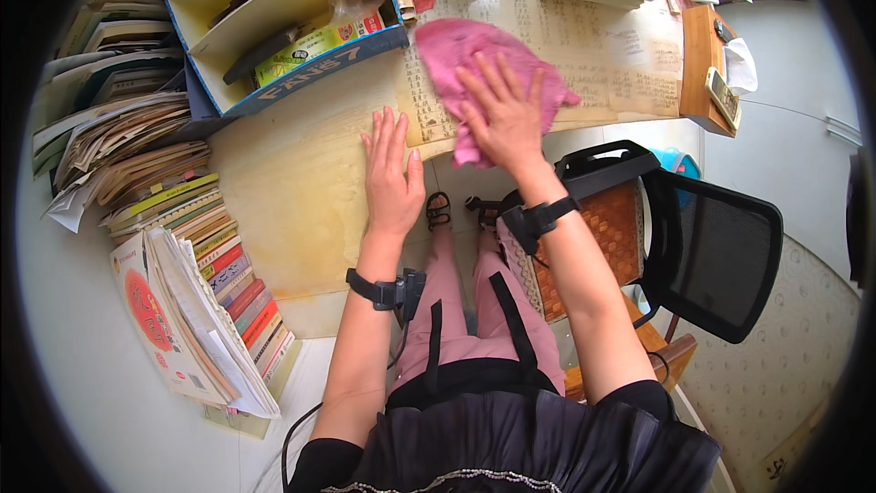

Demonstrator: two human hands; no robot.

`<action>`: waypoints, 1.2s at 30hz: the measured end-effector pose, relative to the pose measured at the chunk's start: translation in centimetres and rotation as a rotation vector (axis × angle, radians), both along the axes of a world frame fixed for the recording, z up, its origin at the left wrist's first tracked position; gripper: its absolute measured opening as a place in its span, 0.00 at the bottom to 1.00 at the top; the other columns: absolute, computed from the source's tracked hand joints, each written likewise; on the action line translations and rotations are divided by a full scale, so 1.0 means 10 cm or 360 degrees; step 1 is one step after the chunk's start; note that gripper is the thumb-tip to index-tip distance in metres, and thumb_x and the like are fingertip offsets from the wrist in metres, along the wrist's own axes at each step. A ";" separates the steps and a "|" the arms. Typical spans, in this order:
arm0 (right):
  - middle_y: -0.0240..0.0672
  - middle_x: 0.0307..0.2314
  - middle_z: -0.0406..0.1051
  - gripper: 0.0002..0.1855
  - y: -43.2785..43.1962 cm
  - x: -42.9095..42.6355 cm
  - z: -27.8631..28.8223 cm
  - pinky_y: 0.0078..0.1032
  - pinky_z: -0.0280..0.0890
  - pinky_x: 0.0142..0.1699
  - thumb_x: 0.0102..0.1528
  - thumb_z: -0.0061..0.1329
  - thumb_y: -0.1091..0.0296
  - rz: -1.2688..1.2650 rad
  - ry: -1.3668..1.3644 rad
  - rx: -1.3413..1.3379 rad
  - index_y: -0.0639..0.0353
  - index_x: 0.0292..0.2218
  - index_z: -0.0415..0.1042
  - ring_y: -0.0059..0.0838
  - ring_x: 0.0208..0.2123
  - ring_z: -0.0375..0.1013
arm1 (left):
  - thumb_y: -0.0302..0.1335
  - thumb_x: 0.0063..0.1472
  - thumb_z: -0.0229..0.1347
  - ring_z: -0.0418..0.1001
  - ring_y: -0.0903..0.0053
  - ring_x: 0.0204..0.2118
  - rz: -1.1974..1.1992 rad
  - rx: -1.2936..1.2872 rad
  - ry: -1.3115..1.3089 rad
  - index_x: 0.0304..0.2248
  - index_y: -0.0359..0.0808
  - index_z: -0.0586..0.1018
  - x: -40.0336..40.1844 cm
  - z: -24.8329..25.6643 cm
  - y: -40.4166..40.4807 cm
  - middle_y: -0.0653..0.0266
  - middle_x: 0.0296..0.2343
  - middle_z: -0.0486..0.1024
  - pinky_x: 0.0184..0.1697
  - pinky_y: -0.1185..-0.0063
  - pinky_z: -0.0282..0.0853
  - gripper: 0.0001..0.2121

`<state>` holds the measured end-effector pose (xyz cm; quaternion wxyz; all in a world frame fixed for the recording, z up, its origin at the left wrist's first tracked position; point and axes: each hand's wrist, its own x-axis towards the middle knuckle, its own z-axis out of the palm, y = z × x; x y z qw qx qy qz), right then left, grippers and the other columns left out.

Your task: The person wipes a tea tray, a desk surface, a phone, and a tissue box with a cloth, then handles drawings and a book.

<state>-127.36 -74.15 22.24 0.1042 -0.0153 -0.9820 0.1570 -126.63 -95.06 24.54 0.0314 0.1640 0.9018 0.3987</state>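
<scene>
A pink cloth [445, 48] lies spread on the desk top [294, 178], over sheets with handwriting [534, 20], and part of it hangs past the desk's front edge. My right hand [503, 109] rests on it palm down, fingers spread, pressing it flat rather than gripping it. To the left of the cloth, my left hand [393, 178] is at the desk's front edge with its fingers nearly straight and nothing in it. Each wrist wears a black strap with a small device.
A blue-edged box organizer [328, 58] with boxes and pens stands at the back left. Stacked books [239, 287] and papers line the left. A wooden tissue box [701, 68] holding a handset [722, 92] sits at the right end. A black mesh chair [718, 246] is at my right.
</scene>
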 end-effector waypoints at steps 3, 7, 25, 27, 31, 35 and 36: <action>0.23 0.62 0.57 0.24 0.41 0.05 -0.02 0.53 0.30 0.69 0.61 0.43 0.48 -0.0150 0.0056 0.0083 0.33 0.58 0.66 0.31 0.66 0.49 | 0.21 0.62 0.48 0.51 0.59 0.66 0.0009 0.0065 -0.0077 0.59 0.36 0.66 0.06 -0.03 0.13 0.54 0.62 0.56 0.68 0.60 0.43 0.25; 0.27 0.61 0.59 0.23 1.00 0.16 -0.11 0.46 0.38 0.69 0.62 0.43 0.50 -0.0321 0.0187 0.0039 0.38 0.57 0.67 0.35 0.65 0.52 | 0.19 0.60 0.49 0.52 0.59 0.66 -0.0027 0.0019 -0.0090 0.59 0.37 0.66 0.15 -0.01 0.29 0.53 0.61 0.58 0.68 0.60 0.43 0.26; 0.31 0.58 0.63 0.24 1.31 0.54 0.04 0.42 0.45 0.68 0.56 0.50 0.57 0.0030 0.0109 -0.0340 0.43 0.55 0.70 0.35 0.64 0.55 | 0.19 0.60 0.50 0.51 0.58 0.66 -0.0254 -0.0026 -0.0023 0.61 0.36 0.61 0.31 0.10 1.82 0.49 0.61 0.58 0.67 0.62 0.44 0.29; 0.30 0.58 0.63 0.24 1.59 0.52 0.06 0.41 0.43 0.68 0.57 0.50 0.57 -0.0055 0.0140 -0.0309 0.44 0.55 0.69 0.34 0.64 0.53 | 0.19 0.61 0.50 0.51 0.59 0.66 -0.0288 -0.0037 -0.0049 0.62 0.36 0.61 0.32 0.12 1.96 0.50 0.61 0.58 0.68 0.64 0.44 0.29; 0.29 0.59 0.62 0.24 2.14 0.44 -0.01 0.41 0.42 0.69 0.58 0.48 0.56 -0.0313 0.0175 -0.0241 0.44 0.55 0.69 0.34 0.65 0.51 | 0.19 0.60 0.50 0.52 0.55 0.65 -0.0346 -0.0066 -0.0034 0.62 0.35 0.60 0.30 0.12 2.09 0.46 0.60 0.57 0.67 0.61 0.44 0.29; 0.30 0.60 0.60 0.23 2.42 0.41 -0.02 0.43 0.42 0.68 0.58 0.48 0.56 -0.0477 0.0172 -0.0201 0.44 0.55 0.69 0.35 0.65 0.51 | 0.19 0.60 0.50 0.52 0.54 0.65 -0.0383 -0.0049 -0.0051 0.62 0.34 0.59 0.28 0.10 2.18 0.45 0.60 0.57 0.67 0.61 0.45 0.30; 0.30 0.60 0.60 0.23 2.43 0.40 -0.02 0.45 0.42 0.68 0.58 0.49 0.57 -0.0496 0.0190 -0.0218 0.44 0.55 0.69 0.36 0.65 0.51 | 0.19 0.60 0.50 0.52 0.54 0.65 -0.0395 -0.0047 -0.0037 0.62 0.34 0.59 0.26 0.11 2.19 0.44 0.60 0.57 0.67 0.61 0.46 0.30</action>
